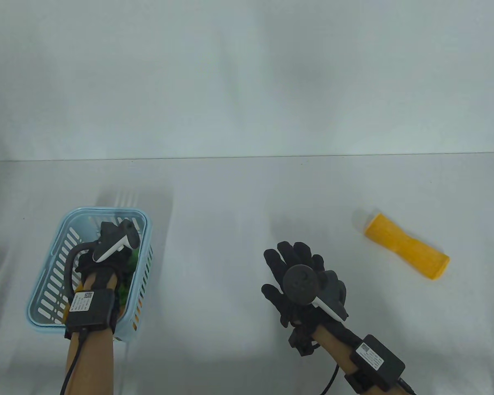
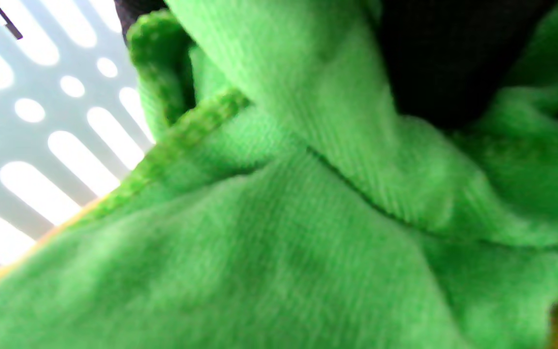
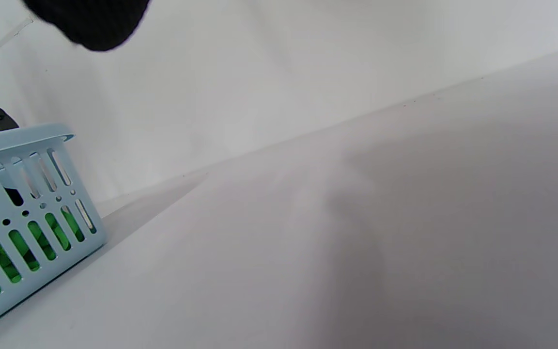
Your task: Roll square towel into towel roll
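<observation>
Green towel [image 2: 279, 232] is filling the left wrist view, bunched inside the blue basket [image 1: 57, 255] where the left hand [image 1: 107, 255] is reaching; its grip I cannot tell. Right hand [image 1: 300, 279] is hovering spread over the desk [image 1: 230, 197]. Beyond it to its right, the orange towel roll [image 1: 407, 249] is lying with its long axis diagonal.

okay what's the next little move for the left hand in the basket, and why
Probably lift the green towel out of the blue basket onto the bare table. The left hand is down among its folds, one orange roll already lies finished, and the right hand waits open.
</observation>
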Demonstrator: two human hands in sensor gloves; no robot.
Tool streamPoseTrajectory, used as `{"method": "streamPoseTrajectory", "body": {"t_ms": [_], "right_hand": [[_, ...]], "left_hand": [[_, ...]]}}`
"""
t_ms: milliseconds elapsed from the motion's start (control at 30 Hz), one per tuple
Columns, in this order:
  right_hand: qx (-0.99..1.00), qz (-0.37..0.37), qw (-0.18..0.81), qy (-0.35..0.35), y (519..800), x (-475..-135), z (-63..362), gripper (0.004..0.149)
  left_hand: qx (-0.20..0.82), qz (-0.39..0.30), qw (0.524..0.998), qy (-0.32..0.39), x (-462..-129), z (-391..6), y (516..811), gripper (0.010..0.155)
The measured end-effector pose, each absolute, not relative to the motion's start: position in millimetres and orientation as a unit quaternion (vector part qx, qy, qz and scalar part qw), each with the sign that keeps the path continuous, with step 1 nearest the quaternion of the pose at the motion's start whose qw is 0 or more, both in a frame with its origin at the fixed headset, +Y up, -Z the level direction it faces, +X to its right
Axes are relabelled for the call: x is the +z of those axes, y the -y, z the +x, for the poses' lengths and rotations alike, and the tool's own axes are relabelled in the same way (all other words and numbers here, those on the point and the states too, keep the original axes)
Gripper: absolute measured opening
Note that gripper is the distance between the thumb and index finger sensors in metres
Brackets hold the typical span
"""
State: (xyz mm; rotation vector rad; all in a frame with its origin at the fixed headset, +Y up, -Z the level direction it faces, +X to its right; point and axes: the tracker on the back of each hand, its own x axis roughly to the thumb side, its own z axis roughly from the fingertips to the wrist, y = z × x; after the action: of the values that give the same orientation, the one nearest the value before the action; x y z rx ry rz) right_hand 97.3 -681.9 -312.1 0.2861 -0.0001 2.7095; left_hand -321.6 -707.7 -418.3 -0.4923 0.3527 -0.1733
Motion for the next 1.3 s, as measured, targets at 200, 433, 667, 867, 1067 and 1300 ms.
{"method": "streamPoseTrajectory", "body": {"t_ms": [200,433,667,867,1067,1300], "right_hand": [[0.971,0.099,0.217,-0.001,682,-313,98,0.076],[0.970,0.097,0.222,0.002,681,-313,100,0.076],[0.968,0.089,0.235,0.004,679,-313,105,0.075],[0.967,0.084,0.239,0.006,678,-313,108,0.075],[0.966,0.079,0.248,0.003,678,-314,109,0.075],[0.966,0.074,0.246,0.003,678,-315,111,0.075]], "left_hand": [[-0.046,-0.188,0.961,-0.196,-414,-327,682,0.051],[-0.007,-0.121,0.969,-0.214,-401,-328,632,0.051],[0.026,-0.045,0.974,-0.221,-383,-319,585,0.051],[0.037,0.020,0.980,-0.193,-373,-301,544,0.051],[0.101,0.083,0.980,-0.147,-361,-284,506,0.051],[0.204,0.110,0.970,-0.069,-350,-254,491,0.051]]}}
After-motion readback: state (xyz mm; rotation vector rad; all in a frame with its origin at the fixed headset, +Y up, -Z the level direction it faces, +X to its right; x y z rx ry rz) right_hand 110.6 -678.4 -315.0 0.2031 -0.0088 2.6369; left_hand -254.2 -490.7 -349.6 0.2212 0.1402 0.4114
